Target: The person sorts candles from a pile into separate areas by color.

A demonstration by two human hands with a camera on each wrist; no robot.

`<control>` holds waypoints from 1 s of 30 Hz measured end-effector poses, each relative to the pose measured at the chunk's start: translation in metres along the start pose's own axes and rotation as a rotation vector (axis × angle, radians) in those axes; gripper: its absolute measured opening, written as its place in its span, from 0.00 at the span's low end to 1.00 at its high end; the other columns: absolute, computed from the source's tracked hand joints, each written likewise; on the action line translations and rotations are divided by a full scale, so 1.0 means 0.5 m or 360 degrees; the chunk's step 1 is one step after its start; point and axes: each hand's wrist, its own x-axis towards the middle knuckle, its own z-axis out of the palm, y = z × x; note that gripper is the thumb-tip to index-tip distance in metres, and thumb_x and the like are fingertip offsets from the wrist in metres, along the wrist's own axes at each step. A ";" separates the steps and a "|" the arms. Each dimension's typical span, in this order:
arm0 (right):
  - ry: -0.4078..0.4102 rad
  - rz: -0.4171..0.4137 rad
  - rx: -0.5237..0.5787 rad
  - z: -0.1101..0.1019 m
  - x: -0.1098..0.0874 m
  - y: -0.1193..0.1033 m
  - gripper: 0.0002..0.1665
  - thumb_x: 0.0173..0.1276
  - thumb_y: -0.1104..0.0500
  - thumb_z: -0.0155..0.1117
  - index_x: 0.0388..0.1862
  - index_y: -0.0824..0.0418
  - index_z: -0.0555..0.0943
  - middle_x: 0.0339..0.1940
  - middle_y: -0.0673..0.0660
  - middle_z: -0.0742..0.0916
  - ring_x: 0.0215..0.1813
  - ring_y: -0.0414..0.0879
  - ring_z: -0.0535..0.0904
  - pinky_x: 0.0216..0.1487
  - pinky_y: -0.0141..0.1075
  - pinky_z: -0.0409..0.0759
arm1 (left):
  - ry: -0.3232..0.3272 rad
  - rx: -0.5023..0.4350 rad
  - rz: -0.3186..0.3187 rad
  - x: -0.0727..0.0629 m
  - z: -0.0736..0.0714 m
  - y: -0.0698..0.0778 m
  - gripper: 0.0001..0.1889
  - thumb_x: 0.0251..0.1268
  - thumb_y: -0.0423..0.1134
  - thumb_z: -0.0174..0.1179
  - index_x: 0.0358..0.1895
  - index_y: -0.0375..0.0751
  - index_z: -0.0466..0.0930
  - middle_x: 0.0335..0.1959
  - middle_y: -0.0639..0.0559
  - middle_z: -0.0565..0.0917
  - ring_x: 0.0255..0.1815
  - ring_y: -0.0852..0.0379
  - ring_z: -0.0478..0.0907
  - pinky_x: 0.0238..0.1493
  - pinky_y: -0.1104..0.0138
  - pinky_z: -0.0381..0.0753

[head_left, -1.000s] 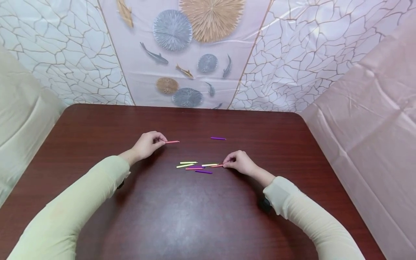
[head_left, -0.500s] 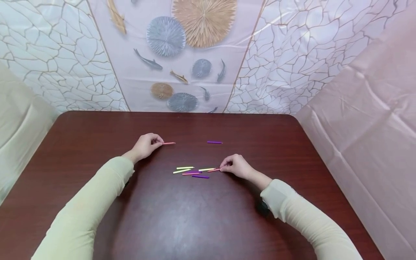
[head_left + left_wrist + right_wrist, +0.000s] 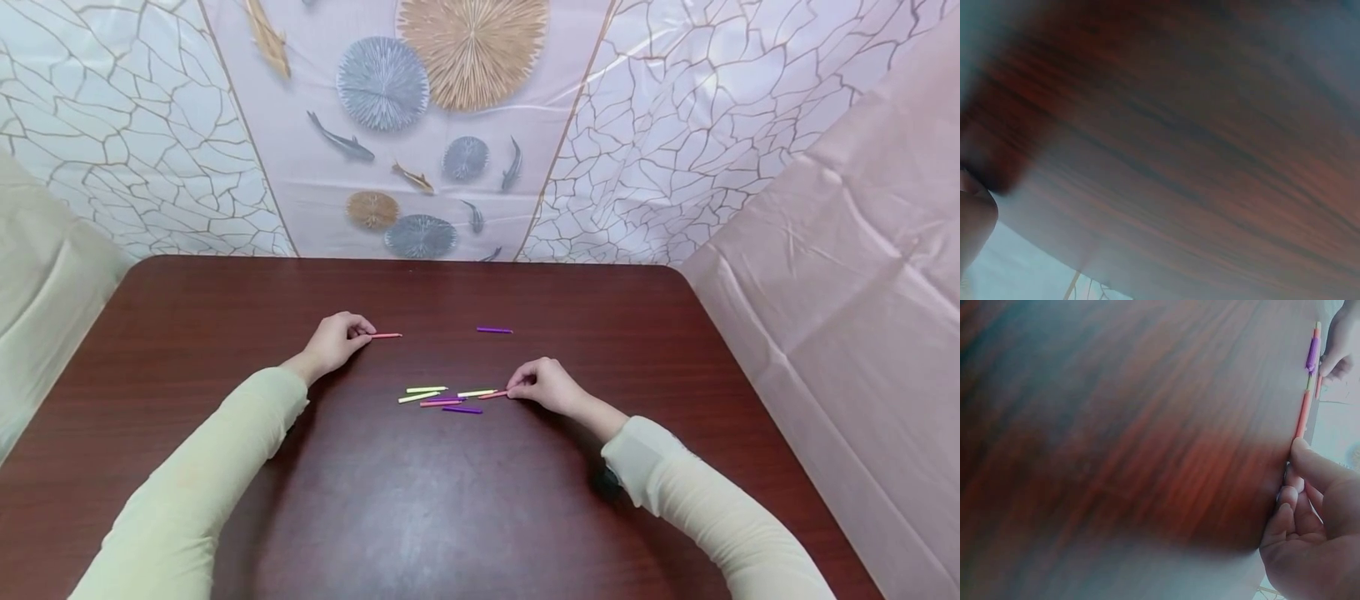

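Note:
My left hand (image 3: 335,340) pinches one end of a thin pinkish-red candle (image 3: 387,336), whose small tip points right. At the right of a loose group, my right hand (image 3: 551,386) pinches the end of another red candle (image 3: 492,395); the right wrist view shows this red candle (image 3: 1303,414) between thumb and fingertips. Touching or very near it lies a yellow candle (image 3: 476,393). Further left are two yellow candles, one the upper yellow candle (image 3: 425,389), a red candle (image 3: 440,404) and purple candles, the lowest purple candle (image 3: 462,410) lying apart.
A single purple candle (image 3: 494,330) lies farther back on the dark red-brown wooden table (image 3: 390,500). Behind the table hangs a patterned cloth (image 3: 315,200), and a pale padded cloth wall (image 3: 817,275) runs along the right side.
The head view has shifted slightly, so the table sits lower in it. Both hands keep their pinch on the red candles, with hardly any motion over the table.

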 end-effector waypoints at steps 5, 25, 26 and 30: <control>-0.0015 0.0004 -0.0002 0.002 -0.003 0.000 0.04 0.54 0.61 0.71 0.26 0.61 0.85 0.23 0.52 0.86 0.26 0.33 0.71 0.30 0.26 0.71 | 0.0033 -0.0022 0.0004 -0.016 -0.011 0.002 0.12 0.59 0.31 0.61 0.45 0.31 0.80 0.39 0.37 0.81 0.39 0.45 0.76 0.45 0.57 0.75; 0.0022 -0.0027 -0.0022 0.001 0.000 0.002 0.03 0.54 0.61 0.71 0.25 0.61 0.86 0.23 0.52 0.87 0.27 0.34 0.72 0.31 0.26 0.71 | -0.0102 -0.0334 0.0108 -0.124 0.041 0.100 0.11 0.53 0.33 0.66 0.40 0.34 0.82 0.33 0.46 0.85 0.27 0.65 0.74 0.31 0.74 0.73; 0.0025 -0.0026 -0.0021 0.002 0.000 0.001 0.03 0.54 0.61 0.71 0.25 0.61 0.86 0.23 0.52 0.87 0.26 0.34 0.72 0.31 0.26 0.70 | -0.0113 -0.0333 0.0114 -0.130 0.048 0.100 0.10 0.53 0.33 0.66 0.39 0.34 0.82 0.33 0.46 0.85 0.27 0.66 0.73 0.31 0.74 0.73; 0.0022 -0.0025 -0.0017 0.003 0.000 -0.003 0.03 0.54 0.61 0.71 0.25 0.61 0.85 0.23 0.52 0.86 0.26 0.34 0.71 0.31 0.26 0.70 | -0.0113 -0.0313 0.0116 -0.144 0.068 0.098 0.10 0.51 0.33 0.67 0.38 0.35 0.82 0.32 0.47 0.85 0.26 0.68 0.72 0.32 0.74 0.73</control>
